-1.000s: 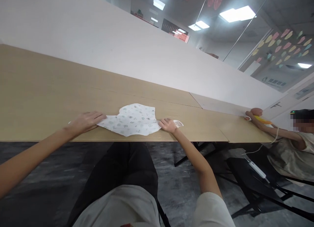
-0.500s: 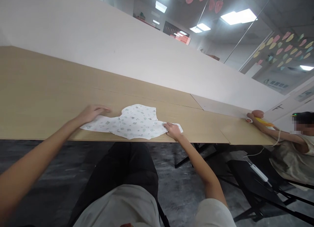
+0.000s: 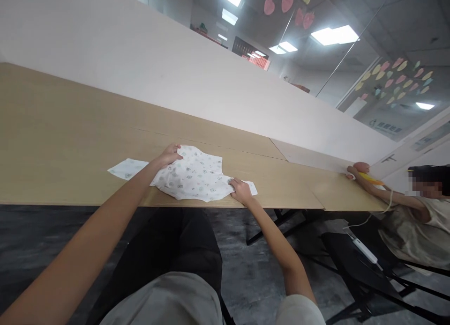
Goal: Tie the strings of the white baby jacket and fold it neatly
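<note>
A small white garment (image 3: 197, 175) with a scattered green and grey print lies spread along the near side of the table. It looks like a baby's top, with narrow parts reaching out left and right. At its upper left edge, my left hand (image 3: 169, 156) has its fingers closed on the cloth. My left forearm crosses over the left part and hides some of it. On the right, my right hand (image 3: 241, 192) grips the narrow part near the front edge, and a short end sticks out past the fingers.
The long wooden table (image 3: 70, 128) runs along a white partition (image 3: 168, 81) with glass above. At the far right another person (image 3: 422, 208) reaches over the table toward a doll-like thing (image 3: 362, 168). A black folding chair (image 3: 355, 259) holds a white power strip (image 3: 365, 250).
My left hand has moved right, from the garment's left end to the upper left edge of its middle, and closed there. My right hand keeps its hold. The view has shifted slightly.
</note>
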### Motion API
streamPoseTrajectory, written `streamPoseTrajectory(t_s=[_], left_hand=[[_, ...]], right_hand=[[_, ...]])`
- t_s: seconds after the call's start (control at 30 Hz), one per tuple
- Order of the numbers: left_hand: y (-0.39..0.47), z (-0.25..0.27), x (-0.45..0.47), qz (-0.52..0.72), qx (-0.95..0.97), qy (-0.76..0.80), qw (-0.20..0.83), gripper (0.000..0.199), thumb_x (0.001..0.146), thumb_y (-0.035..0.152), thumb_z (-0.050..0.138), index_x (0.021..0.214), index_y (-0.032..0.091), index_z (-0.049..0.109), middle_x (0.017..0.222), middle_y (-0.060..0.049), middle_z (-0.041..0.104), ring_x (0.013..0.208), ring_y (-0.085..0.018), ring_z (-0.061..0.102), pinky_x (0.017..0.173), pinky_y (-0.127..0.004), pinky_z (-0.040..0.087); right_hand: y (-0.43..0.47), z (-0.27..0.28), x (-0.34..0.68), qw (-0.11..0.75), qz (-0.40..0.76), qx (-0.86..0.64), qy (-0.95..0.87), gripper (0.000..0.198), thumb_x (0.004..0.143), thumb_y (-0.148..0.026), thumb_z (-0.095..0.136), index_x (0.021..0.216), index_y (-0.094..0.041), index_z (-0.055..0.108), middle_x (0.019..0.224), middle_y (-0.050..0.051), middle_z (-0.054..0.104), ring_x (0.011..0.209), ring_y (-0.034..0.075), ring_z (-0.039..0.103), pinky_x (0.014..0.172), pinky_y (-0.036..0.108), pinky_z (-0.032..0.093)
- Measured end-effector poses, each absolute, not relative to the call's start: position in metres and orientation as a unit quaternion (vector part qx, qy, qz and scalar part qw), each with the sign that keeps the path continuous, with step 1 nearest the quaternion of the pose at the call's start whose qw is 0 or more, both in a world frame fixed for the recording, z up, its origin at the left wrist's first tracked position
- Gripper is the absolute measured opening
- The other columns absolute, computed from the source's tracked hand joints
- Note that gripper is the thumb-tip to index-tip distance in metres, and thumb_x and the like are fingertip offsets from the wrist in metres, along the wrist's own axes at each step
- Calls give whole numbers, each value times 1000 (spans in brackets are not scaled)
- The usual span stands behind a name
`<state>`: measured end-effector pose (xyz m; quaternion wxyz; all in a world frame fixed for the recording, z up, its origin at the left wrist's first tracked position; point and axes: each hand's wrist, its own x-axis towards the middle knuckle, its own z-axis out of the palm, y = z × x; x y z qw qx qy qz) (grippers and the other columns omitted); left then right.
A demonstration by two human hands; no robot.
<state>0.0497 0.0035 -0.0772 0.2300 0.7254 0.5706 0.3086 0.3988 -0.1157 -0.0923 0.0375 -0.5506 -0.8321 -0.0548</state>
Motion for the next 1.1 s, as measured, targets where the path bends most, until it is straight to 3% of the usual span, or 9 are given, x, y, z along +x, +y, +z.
streamPoseTrajectory(t_s=[0.13,0.3,0.47,0.63,0.87,1.0,1.1], left_hand=[[7,-84,49,354,711,556,245,78,73,19,49,150,17,37,148,-13,50,127,-24,54,98,-33,49],[2,-95,26,224,759,600,118,64,85,24,41,148,15,45,160,-14,33,146,-30,32,117,-49,27],[-24,-102,-17,104,772,623,69,60,99,43,31,149,12,42,160,-19,31,147,-33,27,116,-57,20],[-50,-110,-62,93,749,656,26,60,101,44,27,149,11,40,159,-19,33,145,-31,29,115,-58,22],[-87,-117,-116,116,696,708,22,73,98,56,16,152,13,37,158,-21,32,143,-39,30,112,-62,21],[-102,-121,-137,129,665,735,34,78,95,59,18,153,11,36,158,-20,33,142,-38,32,112,-61,23],[-104,-123,-141,129,659,740,29,77,94,59,19,149,10,41,157,-21,35,142,-38,33,111,-62,25]], right_hand=[[-113,-95,398,46,-55,-552,-831,44,77,-8,54,120,-16,63,118,12,66,106,24,64,90,31,51],[-114,-94,399,62,-58,-577,-812,43,80,-7,52,120,-17,64,119,12,67,109,24,62,89,32,50],[-121,-94,406,75,-65,-612,-784,47,81,-2,47,122,-14,66,124,14,67,115,25,60,101,36,45],[-127,-99,431,109,-39,-657,-745,55,76,3,42,120,-16,68,130,12,66,121,24,59,105,38,43],[-130,-121,466,305,13,-684,-662,56,59,3,41,102,-13,74,116,13,72,113,24,64,104,36,47],[-130,-129,469,402,24,-702,-587,43,68,-5,40,92,-12,74,110,15,72,107,25,65,101,37,46],[-129,-129,467,421,23,-731,-537,36,81,-18,41,95,-9,72,106,18,72,99,26,65,95,37,47]])
